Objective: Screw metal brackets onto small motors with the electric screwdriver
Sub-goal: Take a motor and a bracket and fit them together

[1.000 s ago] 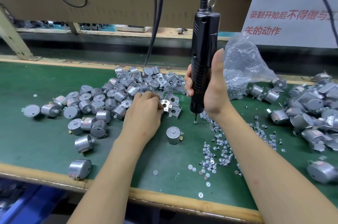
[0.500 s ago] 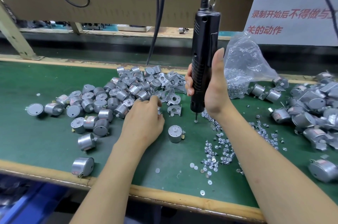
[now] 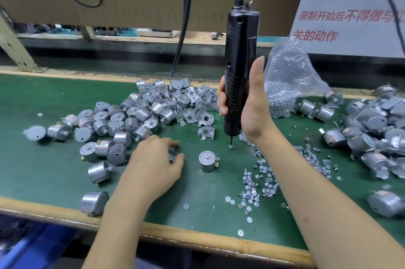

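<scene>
My right hand (image 3: pixel 252 106) grips the black electric screwdriver (image 3: pixel 240 67), which hangs upright from a cord; its bit carries a screw just above the green mat. My left hand (image 3: pixel 153 163) holds a small metal bracket (image 3: pixel 173 155) between curled fingers and thumb, left of a lone motor (image 3: pixel 207 160) that stands shaft up on the mat. A loose bracket (image 3: pixel 207 132) lies behind that motor. Most of the held bracket is hidden by my fingers.
A heap of bare motors (image 3: pixel 122 121) and brackets (image 3: pixel 197 104) covers the left and middle of the green mat (image 3: pixel 43 176). Loose screws (image 3: pixel 260 183) lie scattered at right. A clear bag of screws (image 3: pixel 287 84) and finished motors (image 3: pixel 372 135) sit far right.
My left hand has drawn back from the bracket pile toward me with a bracket in its fingers. The right hand and screwdriver have stayed in place.
</scene>
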`<state>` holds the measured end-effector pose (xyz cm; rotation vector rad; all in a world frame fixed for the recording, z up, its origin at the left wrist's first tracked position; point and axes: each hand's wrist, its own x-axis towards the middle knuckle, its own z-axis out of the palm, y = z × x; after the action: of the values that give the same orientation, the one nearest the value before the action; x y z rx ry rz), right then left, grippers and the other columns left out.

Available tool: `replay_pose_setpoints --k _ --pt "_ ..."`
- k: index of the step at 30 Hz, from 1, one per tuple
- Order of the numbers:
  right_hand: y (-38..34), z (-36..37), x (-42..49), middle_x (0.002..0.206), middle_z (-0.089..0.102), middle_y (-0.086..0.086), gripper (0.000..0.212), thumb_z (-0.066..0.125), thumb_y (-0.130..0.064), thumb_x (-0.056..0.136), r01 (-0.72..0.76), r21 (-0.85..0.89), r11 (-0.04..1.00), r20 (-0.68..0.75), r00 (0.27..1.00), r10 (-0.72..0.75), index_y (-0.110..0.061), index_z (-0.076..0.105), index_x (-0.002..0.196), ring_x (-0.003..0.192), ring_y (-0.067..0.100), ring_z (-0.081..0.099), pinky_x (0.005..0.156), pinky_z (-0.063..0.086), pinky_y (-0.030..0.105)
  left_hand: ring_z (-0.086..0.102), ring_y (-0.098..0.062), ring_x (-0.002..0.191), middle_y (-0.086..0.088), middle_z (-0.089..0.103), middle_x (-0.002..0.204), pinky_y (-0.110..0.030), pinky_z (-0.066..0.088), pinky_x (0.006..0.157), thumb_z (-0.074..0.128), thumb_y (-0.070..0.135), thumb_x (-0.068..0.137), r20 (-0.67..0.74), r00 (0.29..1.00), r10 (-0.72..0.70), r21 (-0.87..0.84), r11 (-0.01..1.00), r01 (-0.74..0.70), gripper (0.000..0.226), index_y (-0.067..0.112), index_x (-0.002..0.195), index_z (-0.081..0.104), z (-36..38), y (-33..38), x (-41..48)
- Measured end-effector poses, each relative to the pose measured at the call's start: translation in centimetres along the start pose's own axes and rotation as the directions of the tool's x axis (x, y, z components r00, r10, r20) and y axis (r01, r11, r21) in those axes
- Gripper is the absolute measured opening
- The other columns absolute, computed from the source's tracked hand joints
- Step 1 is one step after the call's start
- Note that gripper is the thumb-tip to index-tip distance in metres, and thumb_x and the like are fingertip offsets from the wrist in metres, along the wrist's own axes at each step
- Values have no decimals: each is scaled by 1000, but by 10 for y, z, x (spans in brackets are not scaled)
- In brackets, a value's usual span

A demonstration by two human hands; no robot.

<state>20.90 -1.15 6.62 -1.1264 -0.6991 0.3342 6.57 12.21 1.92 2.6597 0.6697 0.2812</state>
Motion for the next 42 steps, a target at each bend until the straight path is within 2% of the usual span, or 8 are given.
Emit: replay_pose_setpoints --k 4,8,12,17,23,33,37,42 --pt "-1 3 -1 63 49 6 89 51 -97 56 -6 18 1000 11 1000 6 -11 56 78 50 18 43 50 39 26 53 -24 100 -2 53 92 -34 41 87 69 34 86 -123 991 -53 -92 995 42 9 29 93 72 5 -8 -6" --pt "0 6 -2 63 50 5 89 51 -98 54 -15 26 1000 33 999 15 -12 57 77 49 19 43 50 40 25 52 -24 103 -3 55 100 -33 37 87 68 30 86 -204 966 -157 -158 979 125 6 25 88 69 9 -9 -8" --pt "1 8 -3 63 52 5 86 50 -97 57 -7 31 1000 42 999 5 -13 58 77 50 20 44 51 42 26 52 -23 81 10 54 75 -36 40 82 67 25 87 -290 951 -106 -160 985 61 10 23 77 65 7 -9 -12" --pt "1 12 -4 63 53 3 85 51 -97 57 -4 25 1000 34 999 3 -15 58 76 51 20 45 52 41 26 63 7 71 21 66 66 -4 41 64 69 22 90 -358 921 -153 -424 905 -14 17 27 74 63 5 -4 -13" --pt "0 15 -6 62 52 3 87 49 -97 57 -14 12 1000 45 999 13 -12 56 78 51 19 44 52 40 26 65 0 69 21 68 71 -4 43 64 71 19 89 -365 931 -23 -528 829 -187 16 29 77 68 13 23 -10" --pt "-5 16 -6 62 52 4 84 48 -96 56 -16 24 1000 44 999 14 -14 58 75 52 20 44 51 41 27 62 -1 64 21 67 63 -4 40 60 74 26 86 -267 964 -10 -509 850 -132 15 32 73 72 31 36 -1" --pt "-8 17 -6 62 52 4 83 39 -93 61 19 -23 1000 50 999 -18 -14 57 76 51 20 46 52 42 29 63 -5 71 26 69 80 -7 42 65 66 45 88 -261 965 40 -491 855 -168 11 34 89 70 29 30 -5" --pt "-13 22 -8 61 54 1 77 32 -84 64 104 -27 994 53 993 -103 -12 56 78 48 18 48 50 43 29 60 -1 93 29 63 104 -5 40 71 70 57 74 -129 975 179 -414 884 -217 48 40 117 60 27 10 -21"
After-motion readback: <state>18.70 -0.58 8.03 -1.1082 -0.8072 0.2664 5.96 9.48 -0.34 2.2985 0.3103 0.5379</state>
